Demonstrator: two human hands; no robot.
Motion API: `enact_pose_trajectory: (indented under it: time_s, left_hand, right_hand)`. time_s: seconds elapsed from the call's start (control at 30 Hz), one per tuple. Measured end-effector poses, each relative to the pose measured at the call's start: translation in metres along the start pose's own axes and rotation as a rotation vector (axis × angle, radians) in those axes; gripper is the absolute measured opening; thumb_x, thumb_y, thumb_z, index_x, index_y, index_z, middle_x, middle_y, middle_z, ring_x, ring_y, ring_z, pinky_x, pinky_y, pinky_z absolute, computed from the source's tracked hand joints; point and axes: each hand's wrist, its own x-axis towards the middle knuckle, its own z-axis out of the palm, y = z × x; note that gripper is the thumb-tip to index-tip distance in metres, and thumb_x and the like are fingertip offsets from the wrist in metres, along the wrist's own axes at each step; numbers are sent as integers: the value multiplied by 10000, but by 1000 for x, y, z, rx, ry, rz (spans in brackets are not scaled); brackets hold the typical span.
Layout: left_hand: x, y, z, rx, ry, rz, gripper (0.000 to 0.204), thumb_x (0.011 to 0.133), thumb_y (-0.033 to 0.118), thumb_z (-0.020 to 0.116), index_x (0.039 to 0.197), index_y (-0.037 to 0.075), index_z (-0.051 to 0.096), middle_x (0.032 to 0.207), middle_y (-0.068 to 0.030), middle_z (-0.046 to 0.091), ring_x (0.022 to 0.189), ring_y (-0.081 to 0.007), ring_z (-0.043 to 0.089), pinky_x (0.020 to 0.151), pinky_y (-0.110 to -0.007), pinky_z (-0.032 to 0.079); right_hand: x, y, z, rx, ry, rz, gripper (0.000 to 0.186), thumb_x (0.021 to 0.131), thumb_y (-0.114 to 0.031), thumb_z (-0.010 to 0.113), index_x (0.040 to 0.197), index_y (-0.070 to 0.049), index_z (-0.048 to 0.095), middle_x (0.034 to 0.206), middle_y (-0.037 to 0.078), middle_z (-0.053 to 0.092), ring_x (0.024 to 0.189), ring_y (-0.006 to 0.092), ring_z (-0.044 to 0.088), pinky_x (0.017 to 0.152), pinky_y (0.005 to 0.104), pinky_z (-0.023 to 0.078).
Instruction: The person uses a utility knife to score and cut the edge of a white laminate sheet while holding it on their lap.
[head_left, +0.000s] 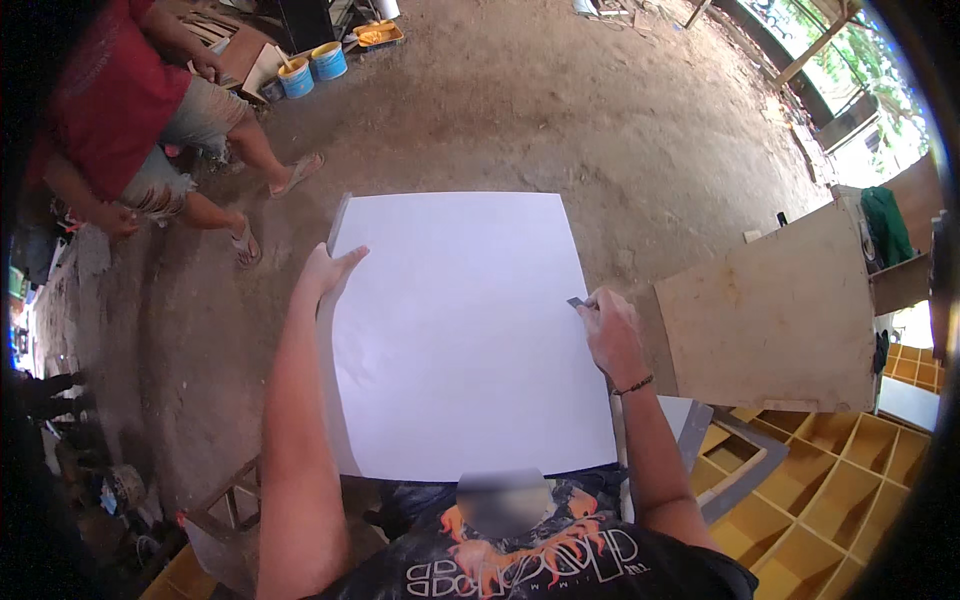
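Observation:
A large white rectangular board [465, 330] with a smooth face lies in front of me, its near edge close to my body. My left hand [328, 272] grips its left edge near the far corner, thumb on the white face and fingers hidden behind the edge. At the right edge, my right hand [612, 328] is closed around a small dark flat blade [575, 302]. The blade's tip points left over the white surface; whether it touches cannot be made out. A grey strip [336, 400] shows along the board's left side.
A light wooden panel [770, 310] stands at the right, above yellow compartmented shelving [835, 470]. Far left, a person in a red shirt [110, 90] stands on the dirt floor [520, 110]. Behind are blue paint buckets [328, 62] and an orange paint tray [380, 36].

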Motion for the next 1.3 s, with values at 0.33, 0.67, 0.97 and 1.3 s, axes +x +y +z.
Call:
enact_pose_trajectory:
  time_s: [0.33, 0.67, 0.97, 1.3]
  left_hand:
    - [-36, 43, 28, -98, 9, -30, 1102, 767, 691, 944, 1407, -138, 604, 1308, -317, 742, 1188, -393, 761, 1003, -476, 598]
    - [-34, 41, 33, -168, 0, 4, 1116, 777, 702, 932, 1393, -168, 601, 1307, -325, 747, 1191, -418, 760, 1025, -479, 592]
    - [-31, 63, 38, -80, -82, 42, 1165, 818, 700, 905, 1479, -180, 525, 1395, -333, 704, 1296, -410, 711, 1101, -477, 554]
    - [-24, 69, 41, -35, -51, 79, 1092, 821, 718, 884, 1467, -113, 594, 1371, -319, 726, 1291, -415, 718, 1102, -484, 549]
  right_hand:
    - [-11, -9, -18, 80, -175, -69, 221, 992, -187, 777, 1014, -48, 607, 1019, 163, 654, 977, 398, 635, 879, 530, 487]
    - [-28, -2, -25, 177, -115, -150, 223, 991, -137, 766, 1006, -23, 576, 983, 179, 616, 945, 420, 618, 846, 531, 487]
    - [-27, -2, -31, 156, -137, -22, 192, 1003, -107, 733, 1026, 3, 578, 1002, 221, 618, 945, 474, 614, 839, 565, 491]
    - [-29, 1, -25, 247, -217, 85, 207, 1004, -128, 738, 1032, -7, 572, 991, 215, 645, 970, 471, 638, 863, 570, 508]
